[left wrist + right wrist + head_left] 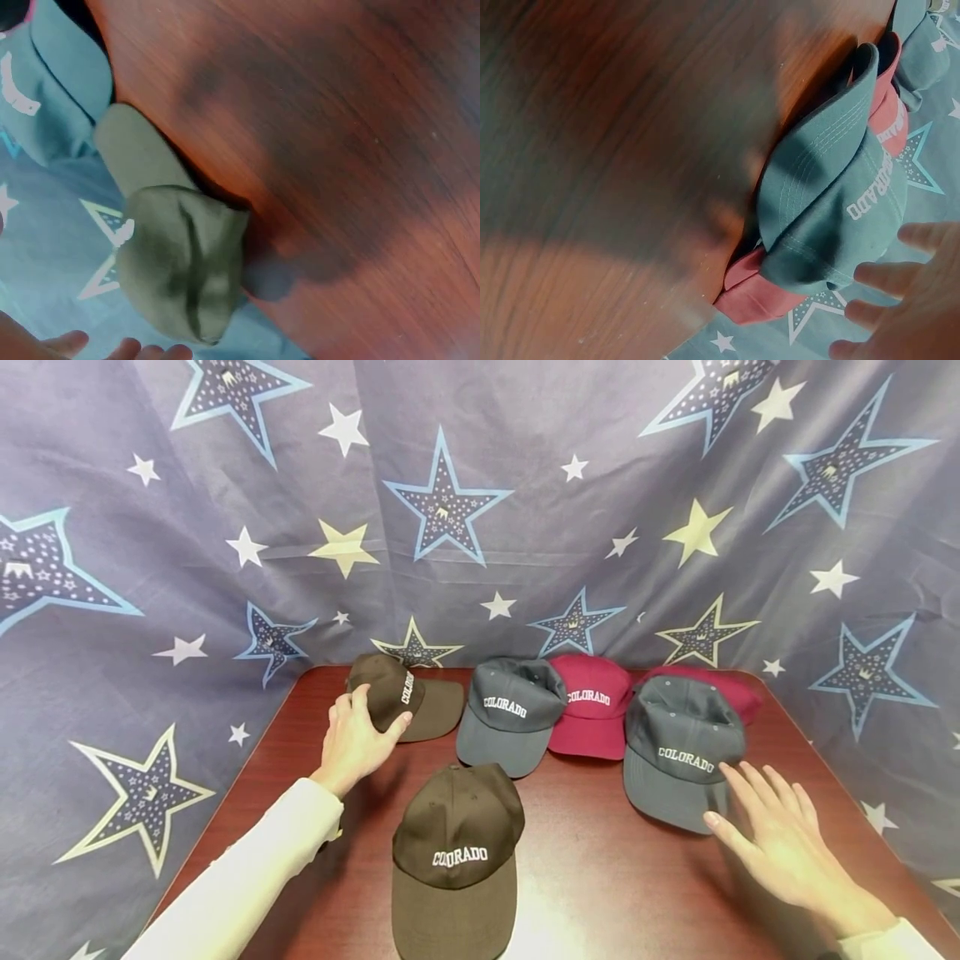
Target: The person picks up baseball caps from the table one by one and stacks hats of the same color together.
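My left hand (356, 739) reaches over the left side of a dark brown baseball cap (438, 710) at the back left, its fingers spread and its thumb beside the crown. In the left wrist view, the fingertips (126, 349) show just past the crown of that brown cap (176, 262). On the right, my right hand (787, 843) hovers with loosely spread fingers at the edge of a dark grey COLORADO cap (678, 727). The right wrist view has the fingers (889, 277) beside the crown of this grey cap (832, 195), holding nothing.
A second brown cap (457, 827) lies at the front middle of the reddish wooden table (585, 860). Another grey cap (510, 693) overlaps a maroon cap (592, 689) at the back. One more maroon cap (742, 697) is partly hidden. A star-patterned cloth (525, 468) hangs behind.
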Tool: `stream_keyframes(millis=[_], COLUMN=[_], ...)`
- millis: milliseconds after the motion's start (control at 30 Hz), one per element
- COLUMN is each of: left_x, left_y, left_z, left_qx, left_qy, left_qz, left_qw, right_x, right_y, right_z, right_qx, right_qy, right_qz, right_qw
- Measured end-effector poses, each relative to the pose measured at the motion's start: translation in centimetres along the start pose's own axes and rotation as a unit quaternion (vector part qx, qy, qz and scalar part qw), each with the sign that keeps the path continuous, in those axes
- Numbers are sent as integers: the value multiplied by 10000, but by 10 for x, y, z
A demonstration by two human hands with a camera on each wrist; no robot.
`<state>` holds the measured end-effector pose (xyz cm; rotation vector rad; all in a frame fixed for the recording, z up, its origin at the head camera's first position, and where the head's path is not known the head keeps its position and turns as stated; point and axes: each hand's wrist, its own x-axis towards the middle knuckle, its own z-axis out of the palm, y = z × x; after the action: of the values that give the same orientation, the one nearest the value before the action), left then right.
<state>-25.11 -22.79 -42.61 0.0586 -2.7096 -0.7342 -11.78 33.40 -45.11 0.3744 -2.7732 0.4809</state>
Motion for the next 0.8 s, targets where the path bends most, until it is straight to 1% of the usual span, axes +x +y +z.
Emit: stream_keyframes(millis=[133,300,533,667,800], left_x=[10,22,36,43,49], left_y=[-5,-9,-15,-16,-18], left_z=[7,17,24,25,25], left_qx=[37,97,183,178,222], left_qy=[70,241,525,527,421], left_qz=[-149,-228,-441,-456,-476], left_qw=[9999,9994,9975,9974,9977], right_x=[-1,-3,-4,-4,-4], right_y=[-1,0,1,1,0], right_z=[1,0,0,0,0], right_qx=[6,-1,-14,-22,-9], right_qy=[10,29,53,63,55], right_qz=[-20,-59,-64,-70,-80], right_qw=[10000,10000,10000,10000,10000])
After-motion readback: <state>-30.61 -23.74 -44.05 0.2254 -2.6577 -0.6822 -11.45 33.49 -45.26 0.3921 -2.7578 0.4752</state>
